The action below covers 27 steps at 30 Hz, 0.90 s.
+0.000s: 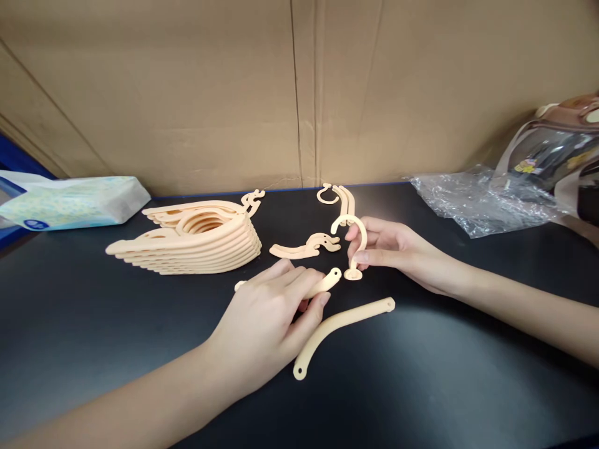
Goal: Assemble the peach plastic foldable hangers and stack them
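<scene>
My left hand (276,315) is closed round a cream plastic hanger arm (327,283), whose holed end sticks out towards the right. Between the thumb and fingers of my right hand (384,244) is a cream hanger hook (363,240), held upright with its round foot at the bottom. Hook and arm are close but apart. A second curved hanger arm (344,319), with a hole at each end, lies on the black table just in front of my left hand. Beyond my hands lie some flat, shaped hanger pieces (294,251).
A stack of peach hanger parts (201,249) stands at the left, with small pieces (253,201) behind it. More hooks and arms (344,201) lie at the back. A tissue pack (88,201) is far left; clear plastic wrap (477,199) and a transparent bag (552,149) are right. Cardboard (210,93) walls the back.
</scene>
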{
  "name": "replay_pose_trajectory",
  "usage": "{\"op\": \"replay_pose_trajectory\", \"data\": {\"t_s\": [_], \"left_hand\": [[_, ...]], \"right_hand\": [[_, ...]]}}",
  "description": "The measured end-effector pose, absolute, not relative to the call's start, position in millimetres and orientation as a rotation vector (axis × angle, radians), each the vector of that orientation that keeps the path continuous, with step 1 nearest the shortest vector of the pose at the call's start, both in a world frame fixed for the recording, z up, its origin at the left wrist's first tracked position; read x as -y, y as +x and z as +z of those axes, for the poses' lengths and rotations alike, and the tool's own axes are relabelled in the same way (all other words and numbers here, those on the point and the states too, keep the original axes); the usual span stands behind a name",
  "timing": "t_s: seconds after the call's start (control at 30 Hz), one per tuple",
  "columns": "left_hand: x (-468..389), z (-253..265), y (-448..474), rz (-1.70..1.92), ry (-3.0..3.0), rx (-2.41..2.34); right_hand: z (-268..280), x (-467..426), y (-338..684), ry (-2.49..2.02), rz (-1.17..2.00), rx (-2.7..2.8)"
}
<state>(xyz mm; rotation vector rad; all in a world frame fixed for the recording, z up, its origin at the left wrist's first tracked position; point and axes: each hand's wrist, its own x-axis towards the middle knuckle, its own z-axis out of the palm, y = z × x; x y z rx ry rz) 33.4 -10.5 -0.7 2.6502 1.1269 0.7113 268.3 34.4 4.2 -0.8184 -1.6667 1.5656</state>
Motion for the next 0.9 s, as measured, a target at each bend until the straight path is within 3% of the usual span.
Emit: {"op": "replay_pose_trajectory", "data": {"t_s": [0.3,0.9], "left_hand": [[9.6,2.5,33.4,0.549,2.672,-1.184],[3.9,-3.6,30.0,0.694,2.638,-0.908]], "right_hand": [[5.7,-35.9,265.7,-0.796,1.608,1.582],[5.1,-35.5,268.8,-0.801,1.731,1.569]]}}
